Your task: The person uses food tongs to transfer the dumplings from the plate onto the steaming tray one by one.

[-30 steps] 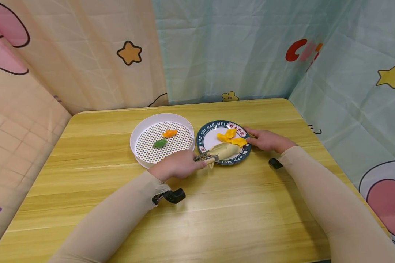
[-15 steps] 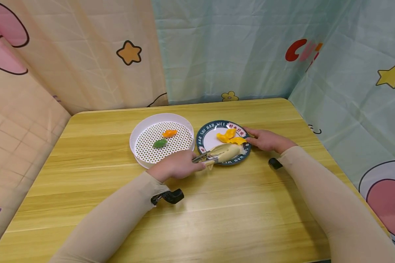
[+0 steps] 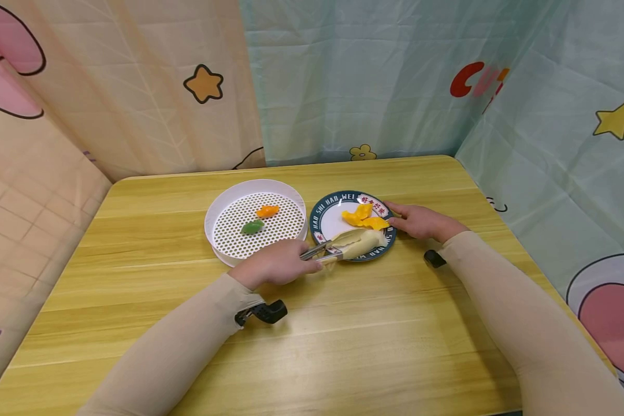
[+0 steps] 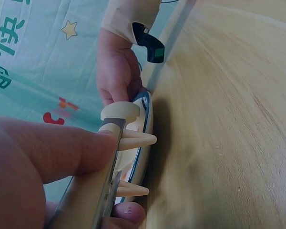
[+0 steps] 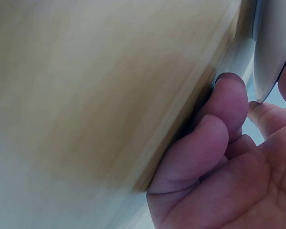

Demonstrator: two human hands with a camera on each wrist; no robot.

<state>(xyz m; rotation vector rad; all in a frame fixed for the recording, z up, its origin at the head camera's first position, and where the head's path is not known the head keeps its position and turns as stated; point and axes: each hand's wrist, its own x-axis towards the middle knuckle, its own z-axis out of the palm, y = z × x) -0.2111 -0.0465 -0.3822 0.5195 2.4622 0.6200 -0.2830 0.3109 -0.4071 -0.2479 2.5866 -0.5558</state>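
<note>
My left hand (image 3: 278, 263) grips a pair of food tongs (image 3: 361, 242) with metal arms and beige heads. The tong heads lie low over the front of a round plate (image 3: 325, 202) with a dark green lettered rim. Just behind them, yellow dumpling-shaped pieces (image 3: 363, 214) rest on the plate. At the plate's right side my right hand (image 3: 421, 222) pinches the rim between thumb and fingers. Close up in the left wrist view, the thumb (image 4: 81, 152) presses along one tong arm. In the right wrist view the plate (image 5: 274, 47) shows edge-on, with fingers (image 5: 193, 157) curled beside the tabletop.
Left of the plate stands a round white perforated tray (image 3: 210, 222) with a raised wall. Inside it lie an orange piece (image 3: 267, 211) and a green piece (image 3: 252, 226). Patterned curtains (image 3: 343, 86) hang behind and beside the wooden table (image 3: 343, 346).
The tong heads have spread a little apart and shifted slightly toward the front, away from the yellow pieces. The left hand has moved slightly left; the right hand and plate have stayed put.
</note>
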